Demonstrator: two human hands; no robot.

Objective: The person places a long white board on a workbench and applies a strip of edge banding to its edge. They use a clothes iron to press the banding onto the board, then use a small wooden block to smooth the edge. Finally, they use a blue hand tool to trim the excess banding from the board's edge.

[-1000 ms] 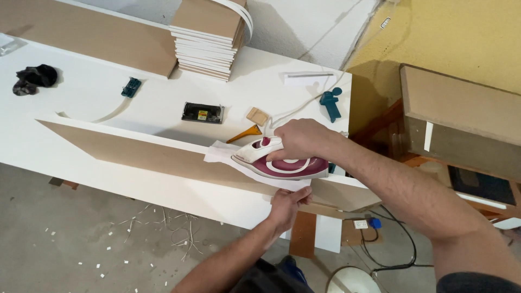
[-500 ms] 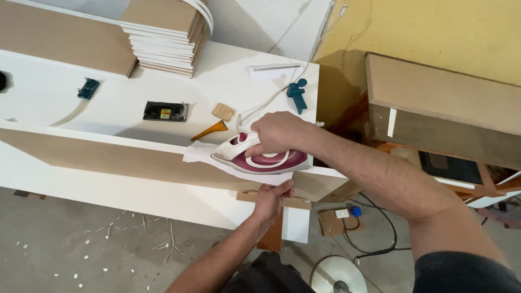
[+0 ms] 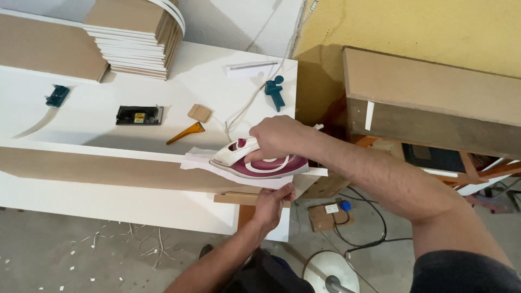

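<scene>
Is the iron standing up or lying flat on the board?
Flat: the iron lies soleplate-down along the board edge, right hand on its handle.

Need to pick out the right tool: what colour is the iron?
White and maroon iron, seen in the head view.

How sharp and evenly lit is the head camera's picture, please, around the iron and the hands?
Head view: the iron and right hand are sharp, without motion blur; soft light, no glare on the white table; a shadow falls beside the standing board; the left hand underneath is dimmer.
</scene>
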